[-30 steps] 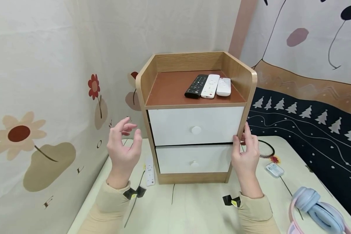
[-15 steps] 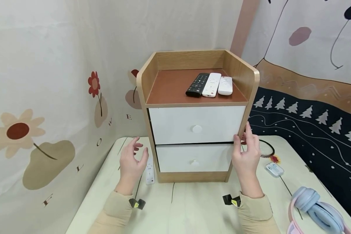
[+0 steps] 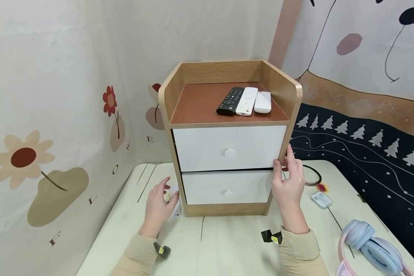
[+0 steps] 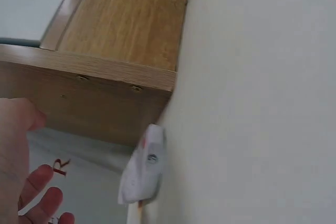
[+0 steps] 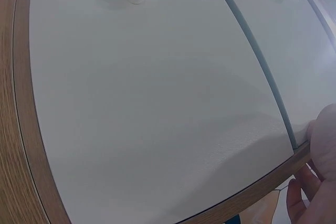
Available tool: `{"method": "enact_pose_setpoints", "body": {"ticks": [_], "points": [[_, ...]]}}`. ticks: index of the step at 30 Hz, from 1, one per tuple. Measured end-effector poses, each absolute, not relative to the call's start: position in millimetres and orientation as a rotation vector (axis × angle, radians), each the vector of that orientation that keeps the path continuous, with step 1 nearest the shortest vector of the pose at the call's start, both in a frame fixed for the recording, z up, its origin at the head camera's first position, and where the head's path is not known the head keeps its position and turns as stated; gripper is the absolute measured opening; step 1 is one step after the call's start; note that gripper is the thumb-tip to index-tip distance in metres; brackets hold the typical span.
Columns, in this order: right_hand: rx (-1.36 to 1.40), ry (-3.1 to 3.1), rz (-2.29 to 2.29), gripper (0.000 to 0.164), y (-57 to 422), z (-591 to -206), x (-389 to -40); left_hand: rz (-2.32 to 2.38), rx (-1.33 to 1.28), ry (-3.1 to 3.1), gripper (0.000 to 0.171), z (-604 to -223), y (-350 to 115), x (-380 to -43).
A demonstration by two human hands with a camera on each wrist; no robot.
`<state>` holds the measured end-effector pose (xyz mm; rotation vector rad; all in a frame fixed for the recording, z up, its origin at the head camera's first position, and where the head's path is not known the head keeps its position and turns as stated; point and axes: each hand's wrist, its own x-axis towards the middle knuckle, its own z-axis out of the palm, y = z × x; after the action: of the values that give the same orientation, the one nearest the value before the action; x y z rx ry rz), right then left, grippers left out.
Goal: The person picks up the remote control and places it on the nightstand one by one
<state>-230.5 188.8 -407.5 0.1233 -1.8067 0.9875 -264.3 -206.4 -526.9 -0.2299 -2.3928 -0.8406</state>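
Note:
A small wooden cabinet with two white drawers stands on the covered table. My right hand grips its right side edge, thumb on the front and fingers round the side; the right wrist view has this hand at the wooden edge. Low beside the cabinet's left side, my left hand hovers with fingers spread and loosely bent, holding nothing. Just past its thumb lies a white remote control, partly hidden by the hand. The left wrist view has the remote apart from the fingers.
On the cabinet's brown top lie a black remote, a long white remote and a short white remote. To the right are a black coiled band, boxed earphones and blue-pink headphones. Printed cloth hangs behind.
My left hand has come down and slightly to the right, toward the white remote beside the cabinet. My right hand stays at the cabinet's right edge.

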Motion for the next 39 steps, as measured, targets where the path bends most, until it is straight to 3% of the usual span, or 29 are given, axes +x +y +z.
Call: {"method": "enact_pose_setpoints", "body": {"ticks": [25, 39], "points": [[0.145, -1.803, 0.957, 0.063, 189.3, -409.0, -230.1, -0.823, -0.069, -2.801, 0.081, -549.6, -210.7, -260.9], [0.147, -1.812, 0.964, 0.063, 189.4, -407.9, -229.2, -0.752, 0.026, -2.752, 0.045, -553.5, -218.9, -257.7]]}}
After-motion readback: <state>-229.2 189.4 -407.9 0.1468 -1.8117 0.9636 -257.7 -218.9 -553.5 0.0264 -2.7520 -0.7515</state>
